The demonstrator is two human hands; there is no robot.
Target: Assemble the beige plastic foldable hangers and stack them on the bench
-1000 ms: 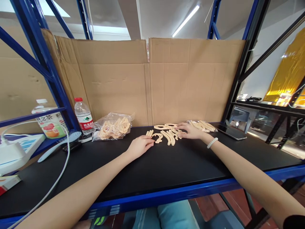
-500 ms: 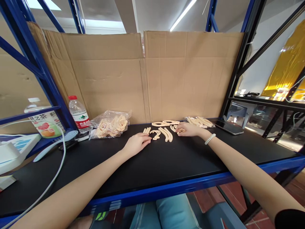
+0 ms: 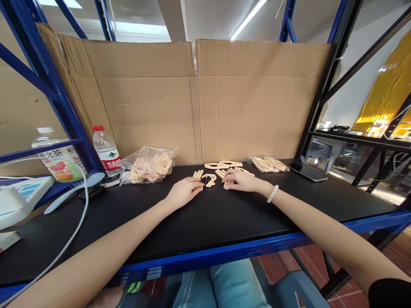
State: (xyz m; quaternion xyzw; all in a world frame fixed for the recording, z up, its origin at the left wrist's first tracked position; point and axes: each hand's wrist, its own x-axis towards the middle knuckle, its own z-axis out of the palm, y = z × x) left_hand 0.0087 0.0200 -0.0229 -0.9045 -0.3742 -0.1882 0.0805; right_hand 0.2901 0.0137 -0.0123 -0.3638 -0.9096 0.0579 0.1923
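On the black tabletop [image 3: 192,218] lie pale wooden pieces in small groups. My left hand [image 3: 184,191] rests beside short straight sticks [image 3: 198,173], its fingers close together; whether anything is under them is hidden. Right of it lie hook-shaped pieces [image 3: 210,179]. My right hand [image 3: 239,180], with a beaded bracelet at the wrist, lies over curved strips [image 3: 220,173] and covers part of them, fingertips down on their near ends. Behind the hands are long flat pieces with openings [image 3: 223,164]. Another strip [image 3: 245,170] shows just beyond my right hand.
A plastic bag of curled wooden pieces [image 3: 149,166] stands left, near a red-capped bottle [image 3: 106,152]. Toward the right are a bag of wooden pieces [image 3: 269,164] and a phone [image 3: 306,171]. Cardboard [image 3: 144,102] walls the back. A white cable [image 3: 84,209] crosses the left side.
My right hand has moved left from the right-hand small pieces onto the curved strips, uncovering a strip behind it. My left hand is nearly unmoved.
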